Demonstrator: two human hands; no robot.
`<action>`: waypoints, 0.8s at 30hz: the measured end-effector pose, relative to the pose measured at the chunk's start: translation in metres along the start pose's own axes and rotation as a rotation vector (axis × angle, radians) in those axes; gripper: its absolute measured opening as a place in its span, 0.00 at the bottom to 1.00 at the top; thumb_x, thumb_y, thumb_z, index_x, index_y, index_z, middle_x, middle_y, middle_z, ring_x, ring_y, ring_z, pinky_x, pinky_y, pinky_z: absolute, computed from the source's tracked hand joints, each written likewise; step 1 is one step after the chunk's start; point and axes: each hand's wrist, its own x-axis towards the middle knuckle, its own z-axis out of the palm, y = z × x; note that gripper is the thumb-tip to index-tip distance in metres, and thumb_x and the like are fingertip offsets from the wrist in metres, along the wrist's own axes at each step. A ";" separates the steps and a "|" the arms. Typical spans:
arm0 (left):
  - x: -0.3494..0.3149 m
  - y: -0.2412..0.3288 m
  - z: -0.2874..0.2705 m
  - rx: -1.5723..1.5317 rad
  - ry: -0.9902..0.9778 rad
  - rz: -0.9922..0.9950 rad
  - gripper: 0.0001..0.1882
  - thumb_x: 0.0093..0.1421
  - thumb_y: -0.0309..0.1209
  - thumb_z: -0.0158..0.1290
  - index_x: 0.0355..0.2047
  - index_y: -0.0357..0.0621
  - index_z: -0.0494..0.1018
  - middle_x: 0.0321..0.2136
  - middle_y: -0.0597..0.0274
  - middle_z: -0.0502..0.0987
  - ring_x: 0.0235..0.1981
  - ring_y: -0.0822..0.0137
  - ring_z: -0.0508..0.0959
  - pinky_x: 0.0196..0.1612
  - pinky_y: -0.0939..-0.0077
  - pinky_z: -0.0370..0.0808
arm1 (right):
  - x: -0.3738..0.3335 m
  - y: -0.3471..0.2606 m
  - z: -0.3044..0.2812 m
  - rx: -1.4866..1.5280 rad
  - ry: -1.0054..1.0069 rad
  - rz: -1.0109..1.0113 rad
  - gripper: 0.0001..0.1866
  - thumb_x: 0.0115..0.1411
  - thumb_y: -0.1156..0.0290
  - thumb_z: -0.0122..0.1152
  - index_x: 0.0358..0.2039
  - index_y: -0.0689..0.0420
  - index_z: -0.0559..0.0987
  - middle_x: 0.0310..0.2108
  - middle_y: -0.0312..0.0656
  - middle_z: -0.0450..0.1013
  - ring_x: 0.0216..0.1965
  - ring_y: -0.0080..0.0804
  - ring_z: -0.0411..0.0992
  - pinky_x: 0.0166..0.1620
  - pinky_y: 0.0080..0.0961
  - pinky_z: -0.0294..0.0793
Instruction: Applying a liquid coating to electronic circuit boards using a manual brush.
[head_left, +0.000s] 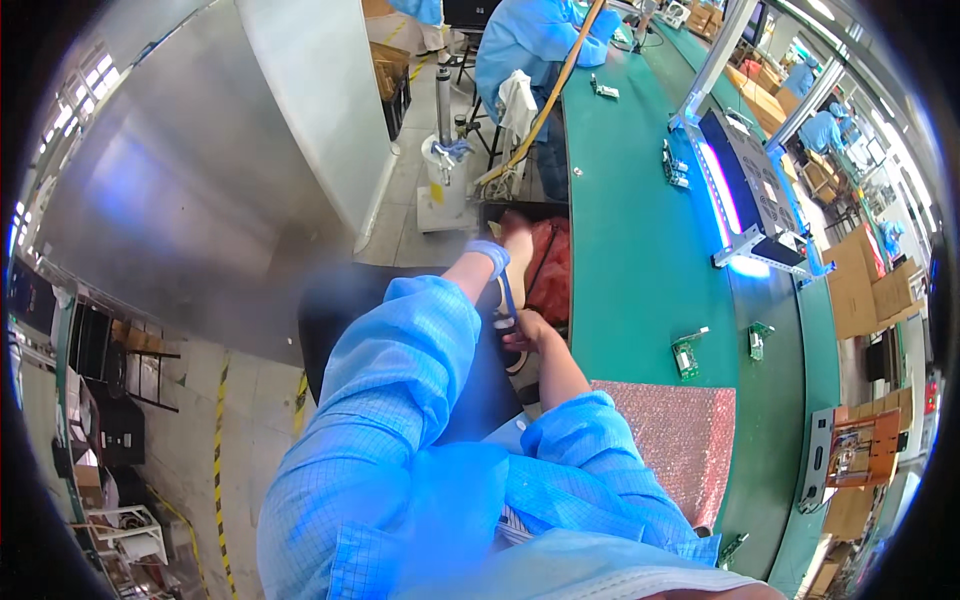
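Observation:
My left hand (515, 232) reaches forward beside the bench, over a dark bin lined with a red plastic bag (550, 275). Its fingers are blurred. Around that wrist sits a blue wrist strap (488, 252), with a blue band or cord trailing down from it. My right hand (532, 332) is closer to me, its fingers bent around the lower end of that band, near a small white piece (503, 323). Whatever else lies inside those fingers is hidden.
The green bench (640, 250) runs along my right, with circuit boards (686, 355), pink bubble wrap (680, 430) and a lit fixture (745, 190). A white stand (443, 190) is ahead. A person in blue (530, 50) works at the far end. Left is a large grey panel (190, 170).

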 end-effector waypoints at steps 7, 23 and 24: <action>0.032 -0.121 0.021 -0.202 0.495 -0.613 0.17 0.50 0.31 0.49 0.42 0.50 0.74 0.45 0.60 0.73 0.47 0.57 0.72 0.48 0.64 0.69 | -0.020 -0.075 0.083 0.091 -0.135 -0.273 0.10 0.59 0.64 0.40 0.32 0.51 0.71 0.23 0.34 0.66 0.19 0.27 0.66 0.28 0.30 0.74; -0.067 0.018 -0.071 0.220 -0.097 0.165 0.18 0.47 0.34 0.52 0.39 0.45 0.75 0.41 0.52 0.74 0.43 0.54 0.74 0.44 0.64 0.71 | 0.103 0.044 0.058 0.362 0.033 -0.393 0.05 0.56 0.73 0.45 0.33 0.52 0.68 0.21 0.39 0.65 0.20 0.33 0.67 0.21 0.28 0.68; -0.066 0.026 -0.066 0.235 -0.097 0.174 0.18 0.47 0.34 0.52 0.39 0.45 0.75 0.41 0.52 0.74 0.43 0.54 0.74 0.44 0.64 0.71 | 0.118 0.053 0.056 0.310 0.259 -0.463 0.05 0.56 0.73 0.44 0.33 0.52 0.68 0.22 0.41 0.66 0.19 0.34 0.67 0.20 0.29 0.69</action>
